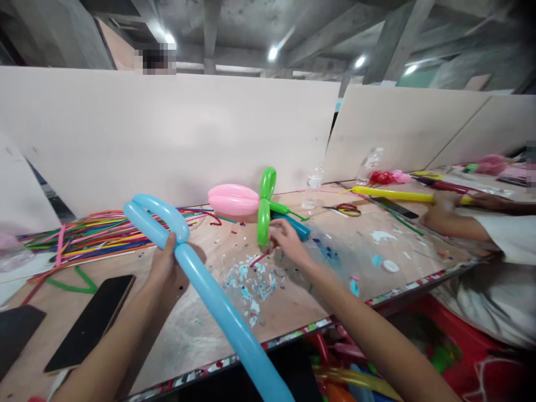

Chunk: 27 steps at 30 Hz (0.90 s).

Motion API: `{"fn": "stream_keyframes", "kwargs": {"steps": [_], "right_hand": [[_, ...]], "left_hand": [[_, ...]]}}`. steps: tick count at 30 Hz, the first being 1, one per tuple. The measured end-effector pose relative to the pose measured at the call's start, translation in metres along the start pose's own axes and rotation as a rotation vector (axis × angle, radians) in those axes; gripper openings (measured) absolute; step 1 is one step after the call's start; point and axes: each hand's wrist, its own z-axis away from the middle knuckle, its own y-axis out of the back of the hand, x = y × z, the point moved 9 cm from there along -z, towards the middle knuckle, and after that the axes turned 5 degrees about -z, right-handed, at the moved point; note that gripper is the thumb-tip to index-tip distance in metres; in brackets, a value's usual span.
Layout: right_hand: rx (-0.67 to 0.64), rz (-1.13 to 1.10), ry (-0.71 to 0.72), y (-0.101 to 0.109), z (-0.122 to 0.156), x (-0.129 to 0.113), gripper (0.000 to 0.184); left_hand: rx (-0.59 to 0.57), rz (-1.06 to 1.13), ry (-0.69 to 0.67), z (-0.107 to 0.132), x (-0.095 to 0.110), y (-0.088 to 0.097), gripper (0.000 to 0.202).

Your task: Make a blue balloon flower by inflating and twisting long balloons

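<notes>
My left hand grips a light blue modelling balloon at its twist. Above that hand the balloon bends into a loop; below, its long straight part runs down past the table edge. My right hand is low over the table with fingers bent together, and the end of a dark red limp balloon meets its fingertips. Just behind the right hand is a balloon flower with a pink head and green loops. A blue-teal cylindrical thing lies partly hidden behind the fingers.
Many uninflated balloons lie in a bundle at left, near a black phone. Blue scraps litter the middle. Scissors and a bottle are farther back. At right, another person's hands hold a yellow balloon.
</notes>
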Motion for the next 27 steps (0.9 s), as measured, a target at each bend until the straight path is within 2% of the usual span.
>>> {"fn": "stream_keyframes", "kwargs": {"steps": [2,4,5,7,10,12,14,17,21,24,27], "right_hand": [[-0.333,-0.1,-0.168,-0.057,0.015,0.016,0.04],[-0.628,-0.257,-0.395,-0.111,0.035,0.029,0.046],[-0.72,-0.304,-0.487,-0.13,0.043,0.033,0.048],[-0.792,-0.349,-0.568,-0.154,0.047,0.037,0.05],[-0.763,-0.337,-0.501,-0.161,0.04,0.036,0.053],[-0.751,-0.294,-0.482,-0.158,0.04,0.039,0.063],[-0.734,-0.256,-0.484,-0.153,0.044,0.044,0.065],[-0.714,-0.264,-0.573,-0.147,0.053,0.054,0.044],[-0.643,-0.32,-0.697,-0.14,0.056,0.067,0.044],[-0.728,-0.359,-0.663,-0.146,0.059,0.067,0.034],[-0.738,-0.353,-0.522,-0.149,0.06,0.057,0.044]], "left_hand": [[-0.012,-0.017,-0.081,0.001,0.008,-0.018,0.054],[-0.058,-0.029,-0.139,0.008,0.012,-0.041,0.052],[-0.09,-0.045,-0.147,0.013,0.012,-0.053,0.05],[-0.118,-0.045,-0.119,0.023,0.008,-0.068,0.049],[-0.121,0.053,-0.046,0.037,0.001,-0.072,0.046],[-0.159,0.085,0.013,0.044,-0.004,-0.073,0.045],[-0.203,0.081,0.072,0.049,-0.008,-0.074,0.046],[-0.234,0.085,0.108,0.055,-0.01,-0.076,0.046],[-0.264,0.05,0.123,0.06,-0.012,-0.082,0.043],[-0.307,0.026,0.157,0.064,-0.017,-0.085,0.042],[-0.36,0.022,0.162,0.065,-0.018,-0.088,0.041]]}}
